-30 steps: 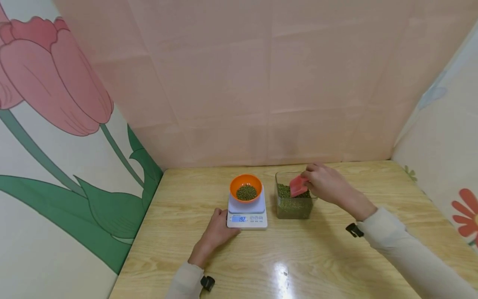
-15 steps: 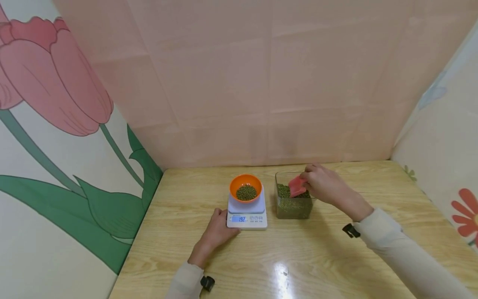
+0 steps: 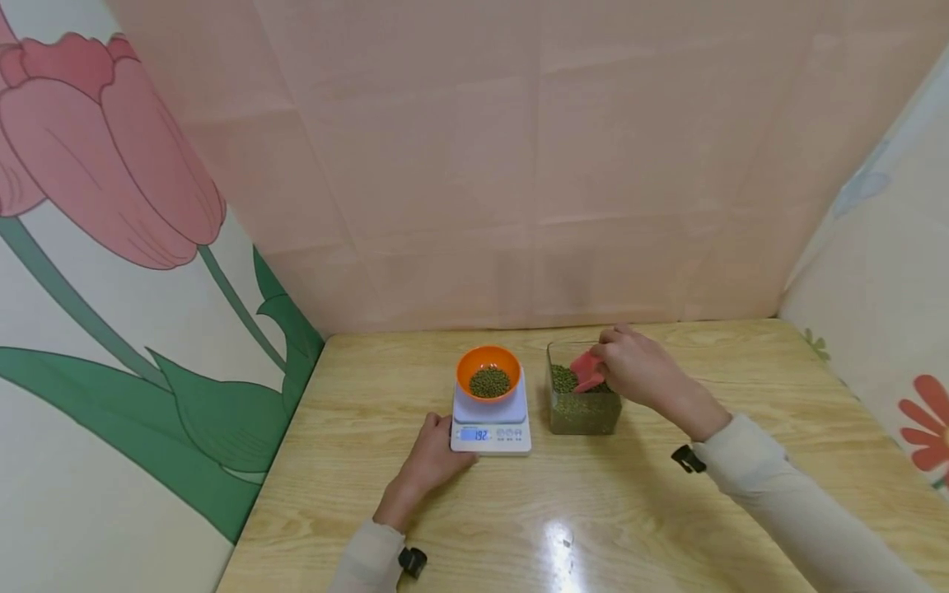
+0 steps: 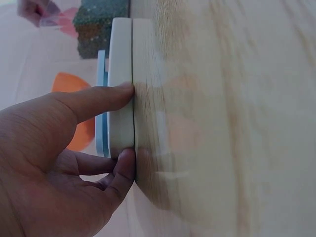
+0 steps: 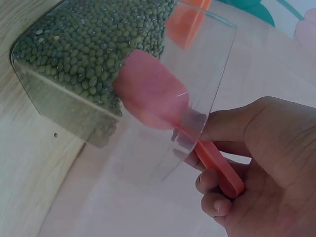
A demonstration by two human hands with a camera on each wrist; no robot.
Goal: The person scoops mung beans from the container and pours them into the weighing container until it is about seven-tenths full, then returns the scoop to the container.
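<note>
My right hand (image 3: 639,371) grips the handle of a pink plastic scoop (image 5: 153,91). The scoop's blade dips into green mung beans (image 5: 89,42) in a clear square container (image 3: 586,418). My left hand (image 3: 432,459) holds the near left corner of a white kitchen scale (image 3: 511,446); in the left wrist view the thumb lies along its front edge and fingertips touch its side. An orange bowl (image 3: 474,359) with a small heap of mung beans stands on the scale's platform. Lit digits on the display (image 3: 474,435) look like 192.
The container stands just right of the scale on a wood-grain table (image 3: 356,395). A pink cloth (image 3: 445,206) hangs behind the table, with flower-patterned walls to the left and right. One loose bean (image 5: 56,135) lies beside the container.
My right hand has shifted slightly left with the scoop, which sits a little further left and more tilted in the beans. The left hand, scale and bowl have stayed still.
</note>
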